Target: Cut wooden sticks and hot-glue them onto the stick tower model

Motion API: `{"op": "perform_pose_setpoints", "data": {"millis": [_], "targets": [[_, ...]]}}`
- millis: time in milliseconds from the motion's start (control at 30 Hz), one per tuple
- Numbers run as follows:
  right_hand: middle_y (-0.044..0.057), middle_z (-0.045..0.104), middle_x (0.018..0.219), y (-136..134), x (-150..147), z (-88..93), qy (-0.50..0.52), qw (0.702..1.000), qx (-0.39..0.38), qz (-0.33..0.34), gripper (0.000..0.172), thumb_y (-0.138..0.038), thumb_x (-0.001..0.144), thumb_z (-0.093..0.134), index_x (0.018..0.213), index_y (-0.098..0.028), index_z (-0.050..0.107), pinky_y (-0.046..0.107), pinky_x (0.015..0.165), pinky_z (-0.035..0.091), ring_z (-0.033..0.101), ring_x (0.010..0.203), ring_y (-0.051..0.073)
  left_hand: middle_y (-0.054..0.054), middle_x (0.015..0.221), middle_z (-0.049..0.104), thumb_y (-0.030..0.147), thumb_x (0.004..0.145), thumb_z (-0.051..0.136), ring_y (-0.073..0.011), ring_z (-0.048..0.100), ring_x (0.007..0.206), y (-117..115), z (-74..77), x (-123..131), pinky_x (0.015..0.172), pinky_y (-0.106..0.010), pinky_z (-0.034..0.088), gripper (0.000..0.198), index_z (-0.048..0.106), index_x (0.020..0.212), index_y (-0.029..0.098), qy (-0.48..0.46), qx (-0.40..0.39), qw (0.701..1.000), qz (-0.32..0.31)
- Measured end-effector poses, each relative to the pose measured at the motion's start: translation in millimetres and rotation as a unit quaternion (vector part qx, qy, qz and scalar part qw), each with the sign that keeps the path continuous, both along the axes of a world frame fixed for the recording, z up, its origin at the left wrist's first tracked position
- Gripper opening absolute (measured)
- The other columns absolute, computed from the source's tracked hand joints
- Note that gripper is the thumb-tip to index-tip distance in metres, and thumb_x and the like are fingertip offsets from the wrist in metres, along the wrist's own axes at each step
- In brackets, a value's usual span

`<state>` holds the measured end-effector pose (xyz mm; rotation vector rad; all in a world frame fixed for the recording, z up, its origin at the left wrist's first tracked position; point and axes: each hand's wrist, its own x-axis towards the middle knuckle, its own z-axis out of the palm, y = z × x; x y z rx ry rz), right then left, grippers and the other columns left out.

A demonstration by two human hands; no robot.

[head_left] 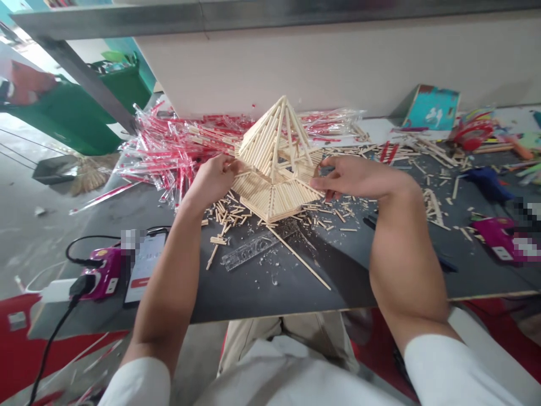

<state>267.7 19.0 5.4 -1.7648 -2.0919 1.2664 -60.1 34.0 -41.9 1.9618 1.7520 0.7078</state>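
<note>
Between my hands is a model roof (274, 146) built from thin wooden sticks, with a pointed top and wide lower eaves. Some faces of its peak are filled with sticks, while the right side shows open gaps. My left hand (217, 177) is closed on the roof's left edge, fingertips partly hidden behind it. On the right edge, my right hand (349, 176) pinches the eave between thumb and fingers. Below the model lie a clear plastic ruler (253, 248), a long thin stick (302, 259) and many cut stick pieces (230, 213).
Plastic-wrapped red-and-clear packets (164, 152) heap at the back left. A phone (146, 265) and a purple power socket (103, 273) with cables sit front left. Another purple socket (496, 239) stands at right. A turquoise board (433, 108) leans against the back wall.
</note>
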Motion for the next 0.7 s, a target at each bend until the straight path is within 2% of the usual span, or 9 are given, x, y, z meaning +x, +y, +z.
{"op": "perform_pose_setpoints", "data": {"millis": [100, 200, 267, 367, 433, 500, 567, 633, 700], "targets": [[0.007, 0.077, 0.082, 0.5, 3.1, -3.4, 0.009, 1.000, 0.008, 0.011, 0.057, -0.069, 0.077, 0.075, 0.113, -0.025, 0.069, 0.039, 0.070, 0.061, 0.075, 0.079, 0.027, -0.008, 0.086, 0.071, 0.046, 0.097, 0.049, -0.0160, 0.054, 0.069, 2.7, -4.1, 4.7, 0.064, -0.031, 0.037, 0.036, 0.073, 0.100, 0.019, 0.015, 0.054, 0.998, 0.024], [0.008, 0.077, 0.083, 1.8, 6.8, -7.4, -0.012, 1.000, 0.015, 0.017, 0.059, -0.073, 0.078, 0.071, 0.113, -0.026, 0.071, 0.040, 0.069, 0.060, 0.074, 0.078, 0.027, -0.010, 0.081, 0.070, 0.057, 0.098, 0.046, -0.0183, 0.053, 0.066, 5.7, -4.0, 4.2, 0.063, -0.034, 0.034, 0.049, 0.074, 0.091, 0.019, 0.058, 0.111, 0.985, 0.119], [0.008, 0.077, 0.084, 2.1, 7.9, -7.7, -0.033, 0.999, 0.024, 0.016, 0.059, -0.074, 0.079, 0.069, 0.114, -0.026, 0.071, 0.039, 0.068, 0.058, 0.074, 0.077, 0.026, -0.011, 0.074, 0.068, 0.063, 0.098, 0.044, -0.0199, 0.054, 0.064, 7.3, -2.4, 0.9, 0.062, -0.035, 0.034, 0.055, 0.074, 0.084, 0.018, 0.071, 0.118, 0.979, 0.152], [0.007, 0.077, 0.085, 1.7, 8.1, -4.0, -0.071, 0.996, 0.044, 0.020, 0.056, -0.073, 0.081, 0.067, 0.109, -0.025, 0.071, 0.038, 0.068, 0.054, 0.073, 0.076, 0.024, -0.008, 0.070, 0.068, 0.060, 0.093, 0.055, -0.0188, 0.058, 0.063, 7.7, 0.7, -7.0, 0.060, -0.032, 0.039, 0.046, 0.076, 0.086, 0.019, 0.027, 0.071, 0.991, 0.114], [0.008, 0.077, 0.086, 1.1, 9.1, -0.1, -0.103, 0.993, 0.056, 0.031, 0.055, -0.074, 0.082, 0.064, 0.102, -0.024, 0.073, 0.037, 0.067, 0.051, 0.071, 0.075, 0.022, -0.006, 0.075, 0.072, 0.054, 0.089, 0.062, -0.0163, 0.061, 0.061, 5.8, 3.8, -13.0, 0.059, -0.030, 0.042, 0.038, 0.077, 0.096, 0.020, -0.013, 0.031, 0.997, 0.076], [0.008, 0.076, 0.085, -0.6, 11.5, 4.9, -0.135, 0.988, 0.067, 0.037, 0.054, -0.075, 0.083, 0.061, 0.094, -0.022, 0.074, 0.036, 0.065, 0.049, 0.069, 0.072, 0.021, -0.005, 0.080, 0.074, 0.051, 0.086, 0.067, -0.0146, 0.063, 0.058, 2.3, 8.4, -18.6, 0.057, -0.028, 0.044, 0.037, 0.077, 0.104, 0.021, -0.051, -0.001, 0.998, 0.037], [0.007, 0.074, 0.081, -5.1, 14.7, 12.4, -0.149, 0.984, 0.083, 0.050, 0.054, -0.075, 0.084, 0.060, 0.088, -0.022, 0.073, 0.035, 0.062, 0.045, 0.065, 0.068, 0.020, -0.006, 0.080, 0.075, 0.048, 0.084, 0.070, -0.0142, 0.064, 0.057, -1.9, 14.4, -22.9, 0.055, -0.028, 0.044, 0.035, 0.076, 0.104, 0.019, -0.075, -0.022, 0.997, 0.010], [0.005, 0.071, 0.077, -13.8, 17.7, 23.2, -0.120, 0.984, 0.100, 0.089, 0.051, -0.071, 0.086, 0.060, 0.087, -0.022, 0.072, 0.033, 0.061, 0.043, 0.062, 0.067, 0.018, -0.007, 0.078, 0.074, 0.043, 0.083, 0.071, -0.0140, 0.063, 0.057, -5.6, 20.5, -25.4, 0.054, -0.027, 0.044, 0.031, 0.077, 0.101, 0.018, -0.083, -0.033, 0.996, 0.005], [0.003, 0.069, 0.074, -26.9, 20.5, 36.1, -0.048, 0.981, 0.119, 0.144, 0.042, -0.064, 0.089, 0.062, 0.089, -0.023, 0.072, 0.032, 0.061, 0.043, 0.060, 0.067, 0.016, -0.007, 0.076, 0.073, 0.038, 0.083, 0.071, -0.0133, 0.062, 0.056, -8.1, 25.4, -26.2, 0.053, -0.026, 0.043, 0.028, 0.076, 0.100, 0.016, -0.087, -0.044, 0.995, 0.009]]}}
